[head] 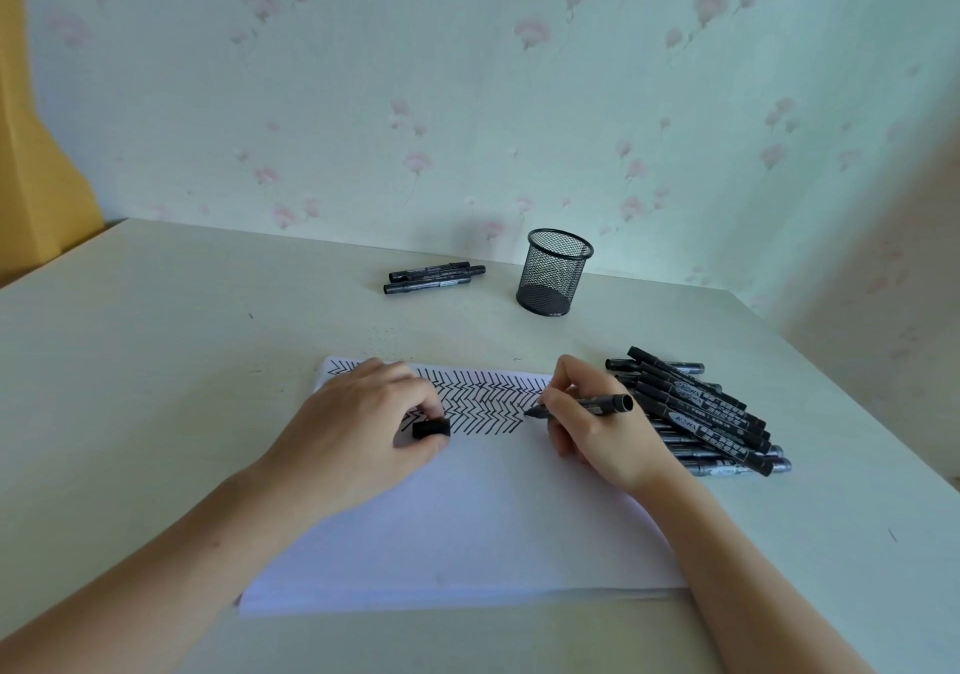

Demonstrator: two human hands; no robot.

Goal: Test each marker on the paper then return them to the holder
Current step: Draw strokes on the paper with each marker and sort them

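Gripping marker (587, 405) right hand (592, 424) near paper (467, 517) right edge; left hand (363, 418) pinching cap (431, 428)

An uncapped black marker (587, 406) touches its tip to the paper (467, 517) near the table's (156, 361) front edge; the empty mesh holder (554, 272) stands upright by the far edge.

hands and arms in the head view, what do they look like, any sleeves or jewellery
Both forearms are bare as far as the frame shows, with no sleeve in sight. The left hand and right hand wear no gloves, and no ring, watch or bracelet shows on the fingers or wrists. Fingernails look short and unpainted where visible.
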